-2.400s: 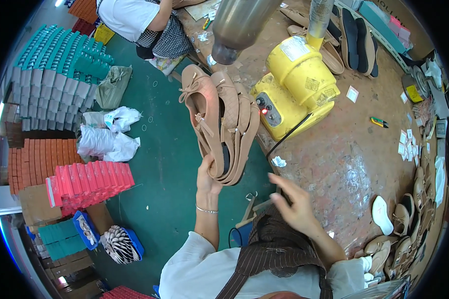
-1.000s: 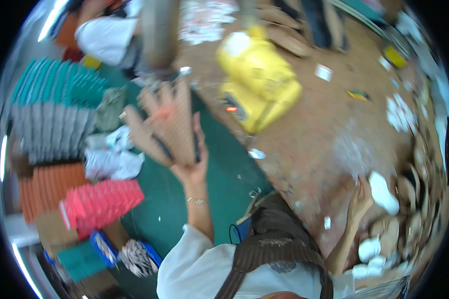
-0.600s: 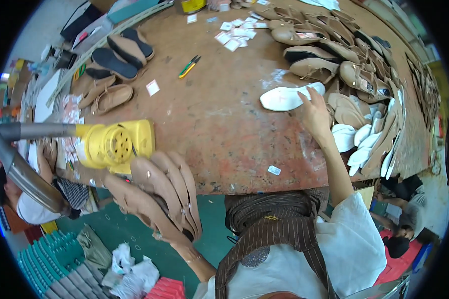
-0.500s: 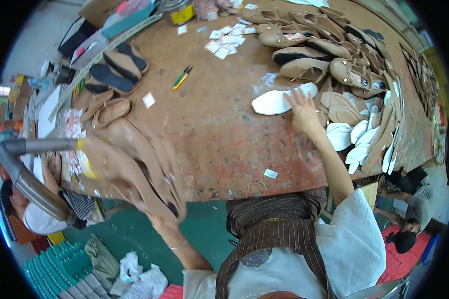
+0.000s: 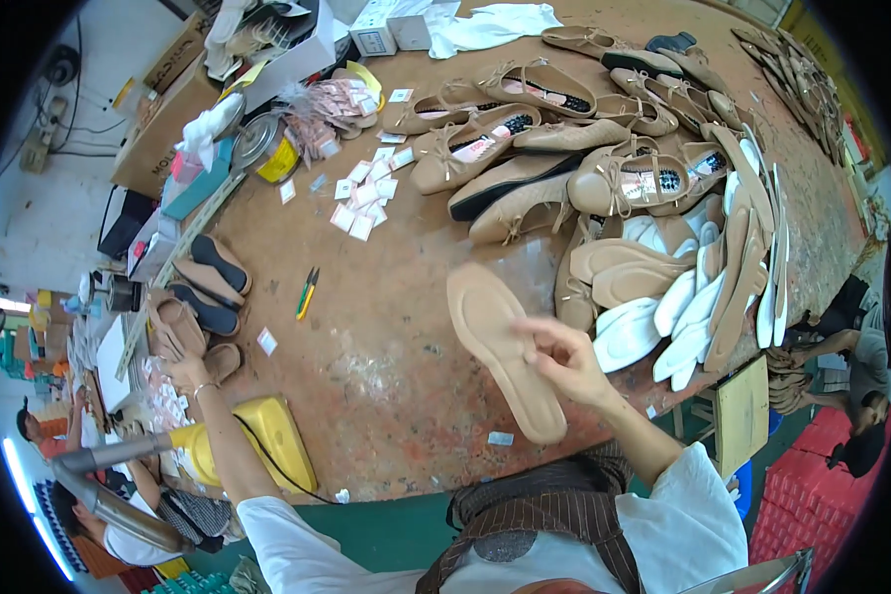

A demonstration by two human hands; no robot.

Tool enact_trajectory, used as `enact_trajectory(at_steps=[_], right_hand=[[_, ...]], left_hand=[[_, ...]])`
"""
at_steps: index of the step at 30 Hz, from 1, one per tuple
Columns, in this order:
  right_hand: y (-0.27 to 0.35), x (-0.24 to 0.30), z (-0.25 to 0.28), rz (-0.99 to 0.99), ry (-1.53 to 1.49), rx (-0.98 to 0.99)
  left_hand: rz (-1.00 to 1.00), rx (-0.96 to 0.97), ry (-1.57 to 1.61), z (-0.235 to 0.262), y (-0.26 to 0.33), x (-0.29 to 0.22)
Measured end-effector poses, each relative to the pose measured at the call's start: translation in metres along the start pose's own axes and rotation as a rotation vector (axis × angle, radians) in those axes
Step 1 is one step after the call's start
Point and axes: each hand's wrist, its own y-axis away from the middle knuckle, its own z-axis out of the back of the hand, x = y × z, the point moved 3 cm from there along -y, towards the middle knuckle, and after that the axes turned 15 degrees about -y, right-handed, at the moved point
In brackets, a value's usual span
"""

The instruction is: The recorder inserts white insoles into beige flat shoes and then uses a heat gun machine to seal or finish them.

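My right hand pinches a beige shoe insole at its inner edge, over the right middle of the brown table. The insole stands long and tilted, its beige face turned up. Far to the left, my left hand has its fingers bent on a beige flat shoe; part of the grip is hidden. Beside that shoe lies another beige shoe, and behind it are shoes with dark soles. White and beige insoles lie in a pile to the right of my right hand.
A heap of beige bow flats covers the far right. A yellow lamp on a grey arm stands at the near left. Small white cards, yellow-green snips and a tin are on the table. Other people sit on both sides.
My right hand has gone from touching a white insole on the table to holding up a beige-faced one. My left hand has moved from the blurred beige shoes to the shoes on the left.
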Motion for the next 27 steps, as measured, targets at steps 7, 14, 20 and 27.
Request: enact_trajectory(at_steps=[7,14,20,27], right_hand=[[0.018,-0.007,0.046,-0.190,-0.682,0.023],[0.031,0.007,0.058,0.024,-0.271,-0.110],[0.063,-0.008,0.059,-0.057,-0.934,-0.238],[0.080,-0.016,0.052,-0.094,-0.830,-0.179]], left_hand=[[-1.390,-0.259,0.431,0.095,0.235,-0.247],[-2.033,0.175,0.121,0.093,0.385,-0.390],[-1.753,0.618,0.260,0.144,0.369,-0.311],[-0.865,1.004,0.679,0.186,0.451,-0.087]])
